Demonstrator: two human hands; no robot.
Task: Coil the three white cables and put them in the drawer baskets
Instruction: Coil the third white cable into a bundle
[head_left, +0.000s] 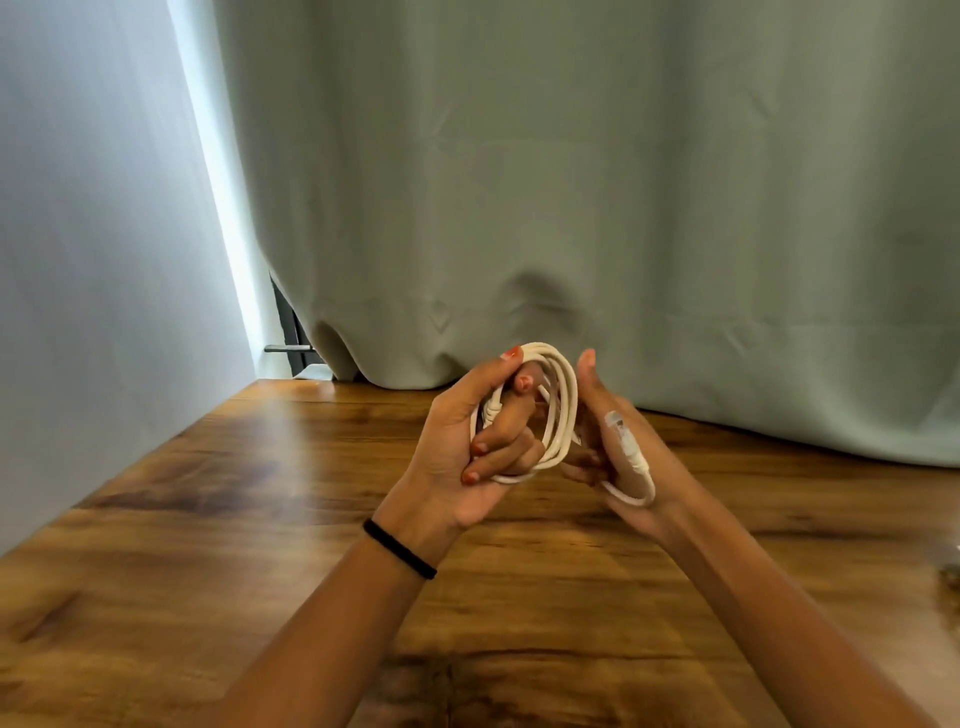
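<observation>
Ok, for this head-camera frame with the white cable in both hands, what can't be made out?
- Drawer baskets and the other two cables: nowhere in the head view, so placement progress cannot be judged.
- Right hand fingers: mostly hidden behind the white cable coil and the palm.
- Second connector: hidden inside the left hand.
- Object at the right edge of the wooden table: cut off and blurred.
- Behind the curtain: covered.

Beneath your grip runs a wooden tabletop (208, 519), brown with dark grain streaks and a pale sheen of light to the left of it. Behind your grip hangs a grey-green curtain (571, 182), its hem bunched on the table's far edge. To the left stands a pale wall (78, 260), and between wall and curtain you see a bright strip of daylight (218, 171) with a dark metal frame (288, 327) at its foot.
</observation>
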